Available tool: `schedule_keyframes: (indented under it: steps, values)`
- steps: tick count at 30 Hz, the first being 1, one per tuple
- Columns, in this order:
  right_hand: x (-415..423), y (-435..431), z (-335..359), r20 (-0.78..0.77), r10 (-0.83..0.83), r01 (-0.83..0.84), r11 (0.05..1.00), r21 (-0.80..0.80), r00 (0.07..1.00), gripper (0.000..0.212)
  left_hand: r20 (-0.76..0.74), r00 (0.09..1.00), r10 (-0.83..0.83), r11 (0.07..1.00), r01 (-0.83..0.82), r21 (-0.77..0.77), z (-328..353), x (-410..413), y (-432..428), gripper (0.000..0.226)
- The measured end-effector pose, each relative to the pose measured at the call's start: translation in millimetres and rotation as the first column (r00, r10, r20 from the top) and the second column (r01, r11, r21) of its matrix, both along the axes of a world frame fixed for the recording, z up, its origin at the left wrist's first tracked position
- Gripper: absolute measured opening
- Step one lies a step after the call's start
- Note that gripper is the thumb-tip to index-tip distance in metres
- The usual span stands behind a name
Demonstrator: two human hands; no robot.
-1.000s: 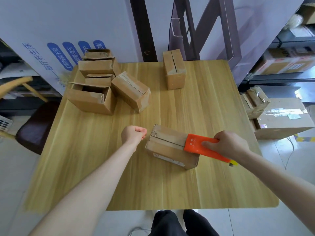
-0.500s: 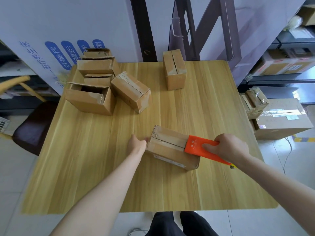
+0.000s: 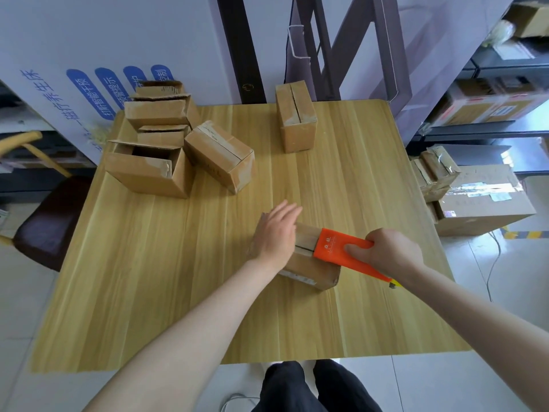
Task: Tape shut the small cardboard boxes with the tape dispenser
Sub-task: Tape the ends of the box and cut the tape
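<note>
Right grip point(image 3: 383, 251) on orange dispenser point(image 3: 338, 248)

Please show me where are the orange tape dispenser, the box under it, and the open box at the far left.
orange tape dispenser point(image 3: 335, 248), head view, on its flat orange top.
box under it point(image 3: 309, 270), head view, on its near side.
open box point(image 3: 148, 173), head view, on its front wall.

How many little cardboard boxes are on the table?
6: one under the hands, one at the far edge, one tilted in the middle-left, one open in front-left, two stacked behind. More may hide behind.
</note>
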State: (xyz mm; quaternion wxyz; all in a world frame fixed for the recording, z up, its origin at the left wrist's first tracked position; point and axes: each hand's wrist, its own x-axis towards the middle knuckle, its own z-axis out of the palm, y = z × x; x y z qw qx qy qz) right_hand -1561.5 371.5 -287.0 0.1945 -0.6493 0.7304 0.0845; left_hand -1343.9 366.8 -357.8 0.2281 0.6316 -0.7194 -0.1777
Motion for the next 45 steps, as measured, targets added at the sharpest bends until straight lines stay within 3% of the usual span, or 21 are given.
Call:
schedule_keyframes:
  steps: [2, 4, 8, 17, 26, 29, 36, 45]
  values:
    - [-1.9, 2.3, -2.3, 0.028, -0.007, 0.007, 1.000, 0.001, 1.000, 0.046, 0.017, 0.998, -0.065, 0.995, 0.063, 0.072, -0.9, -17.3, -10.4, 0.038]
    - [-5.3, 4.2, -4.9, 0.059, -0.007, 0.007, 1.000, 0.007, 0.998, 0.045, 0.152, 0.985, -0.085, 0.988, 0.064, 0.138, -8.2, -23.9, -16.3, 0.038]
    - [-12.4, 8.8, -15.4, 0.112, -0.013, 0.013, 1.000, 0.007, 0.994, 0.044, 0.341, 0.936, -0.085, 0.993, 0.054, 0.101, -22.1, -20.8, -14.5, 0.040]
    - [-33.6, 7.7, -28.9, 0.237, 0.052, -0.052, 0.999, -0.005, 0.970, 0.046, 0.403, 0.912, -0.071, 0.992, 0.022, 0.127, -21.6, -24.2, -15.4, 0.041]
    - [-105.3, 33.4, -33.5, 0.318, -0.052, 0.027, 0.996, 0.083, 0.947, 0.041, 0.411, 0.910, -0.059, 0.995, 0.021, 0.095, -23.4, -24.7, -14.9, 0.052]
    - [-109.0, 31.0, -35.0, 0.277, -0.030, 0.005, 0.996, 0.092, 0.960, 0.042, 0.411, 0.910, -0.060, 0.995, 0.023, 0.094, -24.7, -25.1, -15.5, 0.050]
    - [-62.1, -6.7, -35.2, 0.019, 0.075, -0.077, 0.985, 0.155, 0.997, 0.051, 0.374, 0.925, -0.059, 0.994, 0.019, 0.110, -20.8, -27.6, -15.9, 0.048]
    - [-39.5, -29.7, -28.1, -0.030, -0.075, 0.080, 0.940, 0.332, 0.997, 0.049, 0.296, 0.938, -0.180, 0.975, 0.129, 0.182, -14.4, -22.9, -14.9, 0.067]
